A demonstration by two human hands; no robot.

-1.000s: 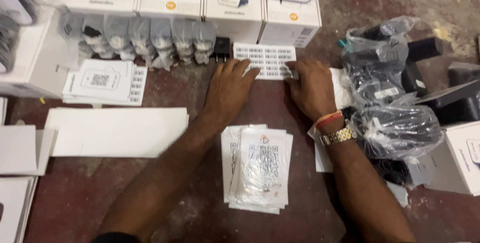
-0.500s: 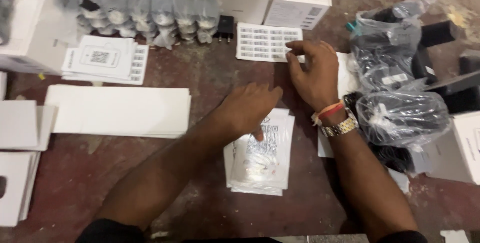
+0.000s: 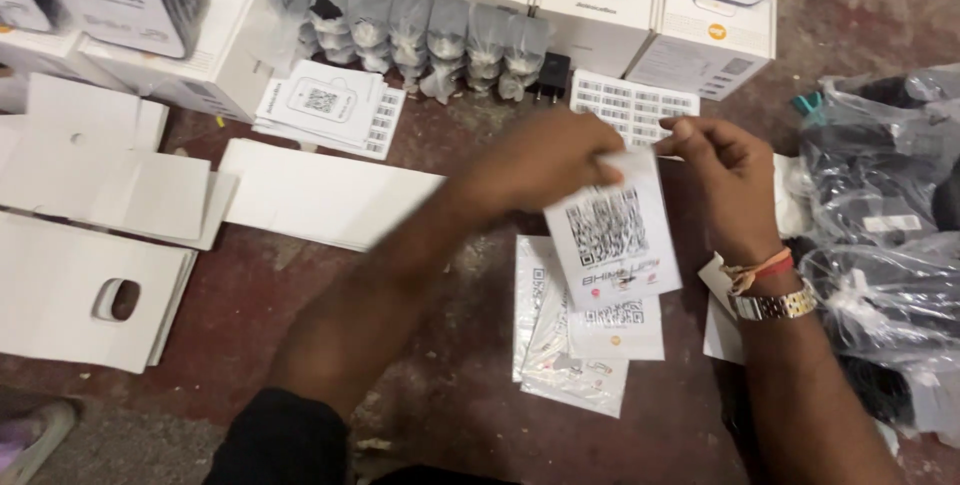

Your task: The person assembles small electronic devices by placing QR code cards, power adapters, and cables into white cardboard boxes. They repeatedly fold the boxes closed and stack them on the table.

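Whereas half a sec ago the left hand (image 3: 545,160) hovered low over the card stack (image 3: 570,345) and the right hand (image 3: 725,180) lay by the sticker sheet (image 3: 632,105), I now log both raised, pinching one code card (image 3: 612,240) by its top edge, above the stack, mid-floor (image 3: 450,385). Judgement: one card picked off, rest of stack left.
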